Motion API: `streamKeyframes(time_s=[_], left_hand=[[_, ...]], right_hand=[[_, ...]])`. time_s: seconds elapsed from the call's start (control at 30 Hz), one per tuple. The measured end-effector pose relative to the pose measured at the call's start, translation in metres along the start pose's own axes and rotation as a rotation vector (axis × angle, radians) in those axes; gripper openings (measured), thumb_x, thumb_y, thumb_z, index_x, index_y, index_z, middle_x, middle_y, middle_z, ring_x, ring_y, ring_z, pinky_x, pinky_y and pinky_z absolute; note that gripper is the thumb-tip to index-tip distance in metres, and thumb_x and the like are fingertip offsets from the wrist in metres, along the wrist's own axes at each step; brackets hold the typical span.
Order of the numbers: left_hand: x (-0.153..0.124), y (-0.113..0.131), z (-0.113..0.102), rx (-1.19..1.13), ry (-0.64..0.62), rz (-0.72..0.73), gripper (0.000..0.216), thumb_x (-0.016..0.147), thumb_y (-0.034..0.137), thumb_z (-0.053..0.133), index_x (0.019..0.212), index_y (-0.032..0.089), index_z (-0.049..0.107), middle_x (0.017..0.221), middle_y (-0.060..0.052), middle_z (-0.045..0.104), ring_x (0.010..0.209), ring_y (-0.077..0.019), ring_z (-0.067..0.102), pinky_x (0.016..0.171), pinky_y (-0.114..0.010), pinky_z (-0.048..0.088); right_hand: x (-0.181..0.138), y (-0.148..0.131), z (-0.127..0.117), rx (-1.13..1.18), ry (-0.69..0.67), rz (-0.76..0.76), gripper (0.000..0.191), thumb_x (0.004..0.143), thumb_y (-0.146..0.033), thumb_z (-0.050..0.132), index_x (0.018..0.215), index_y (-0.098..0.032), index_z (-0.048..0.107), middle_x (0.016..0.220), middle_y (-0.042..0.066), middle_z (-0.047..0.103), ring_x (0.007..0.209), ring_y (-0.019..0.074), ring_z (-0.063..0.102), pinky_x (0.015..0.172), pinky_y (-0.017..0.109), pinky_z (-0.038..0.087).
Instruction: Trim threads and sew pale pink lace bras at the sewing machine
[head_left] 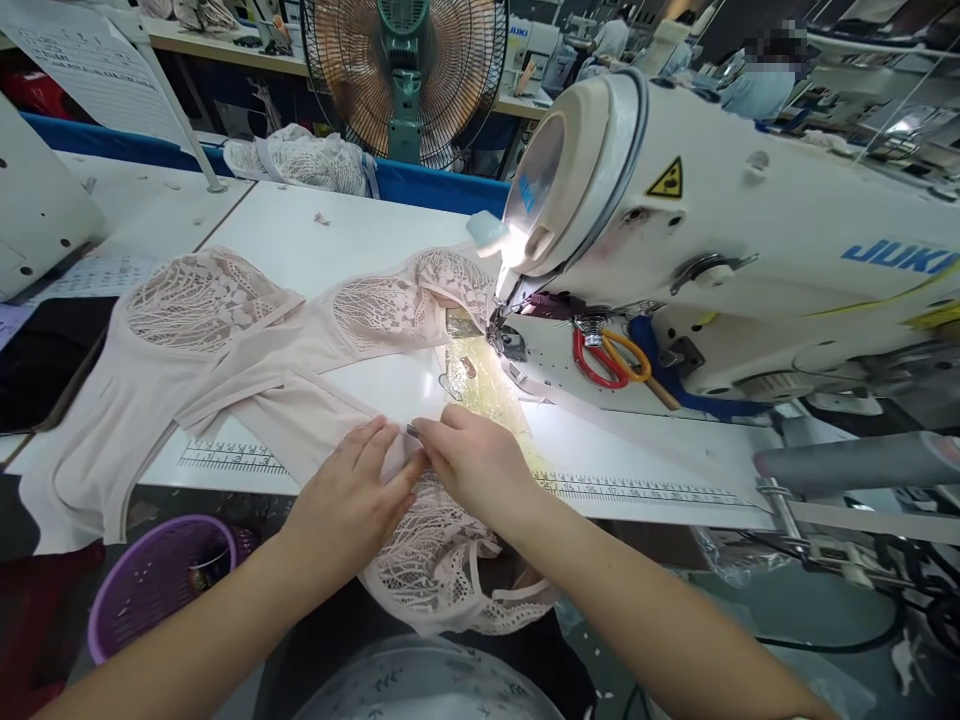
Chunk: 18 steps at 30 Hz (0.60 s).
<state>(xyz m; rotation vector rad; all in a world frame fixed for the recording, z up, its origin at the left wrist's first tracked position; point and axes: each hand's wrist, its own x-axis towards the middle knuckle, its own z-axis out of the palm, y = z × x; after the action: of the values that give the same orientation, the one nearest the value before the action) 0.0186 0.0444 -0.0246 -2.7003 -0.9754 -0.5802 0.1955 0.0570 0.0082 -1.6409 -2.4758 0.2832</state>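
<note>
At the front edge of the table, my left hand (352, 490) presses and pinches the pale pink fabric of a lace bra (424, 550), whose cups hang over the edge above my lap. Fingertips nearly touching it, my right hand (476, 460) is closed in a pinch at the same spot. A small dark metal tip (412, 431) shows between its thumb and finger; the rest is hidden. More joined pink lace pieces (202, 305) spread left across the table. One lace cup (450, 275) reaches the presser foot (504, 340) of the sewing machine (720, 220).
Red-and-orange-handled scissors (611, 355) lie on the machine bed. A printed ruler (645, 488) runs along the table edge. A black phone-like slab (52, 355) lies left, a purple basket (142, 575) stands below, and a fan (405, 80) stands behind. People work in the background.
</note>
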Motion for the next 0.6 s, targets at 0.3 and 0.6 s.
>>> streamKeyframes(time_s=[0.3, 0.6], left_hand=[[0.001, 0.001, -0.002, -0.017, -0.033, -0.011, 0.033, 0.088, 0.018, 0.045, 0.119, 0.015, 0.056, 0.119, -0.02, 0.051, 0.116, -0.0363, 0.05, 0.091, -0.053, 0.05], [0.004, 0.001, -0.004, -0.007, -0.042, -0.009, 0.032, 0.087, 0.017, 0.046, 0.116, 0.014, 0.059, 0.116, -0.021, 0.052, 0.114, -0.0369, 0.051, 0.091, -0.054, 0.05]], right_hand=[[-0.016, 0.005, -0.015, -0.146, -0.112, -0.034, 0.02, 0.08, -0.008, 0.048, 0.09, -0.015, 0.064, 0.068, 0.002, 0.048, 0.052, 0.0126, 0.026, 0.047, 0.027, 0.013], [-0.015, 0.006, -0.015, -0.072, -0.05, -0.01, 0.021, 0.085, -0.012, 0.046, 0.095, -0.017, 0.064, 0.069, 0.002, 0.047, 0.054, 0.0133, 0.035, 0.048, 0.026, 0.017]])
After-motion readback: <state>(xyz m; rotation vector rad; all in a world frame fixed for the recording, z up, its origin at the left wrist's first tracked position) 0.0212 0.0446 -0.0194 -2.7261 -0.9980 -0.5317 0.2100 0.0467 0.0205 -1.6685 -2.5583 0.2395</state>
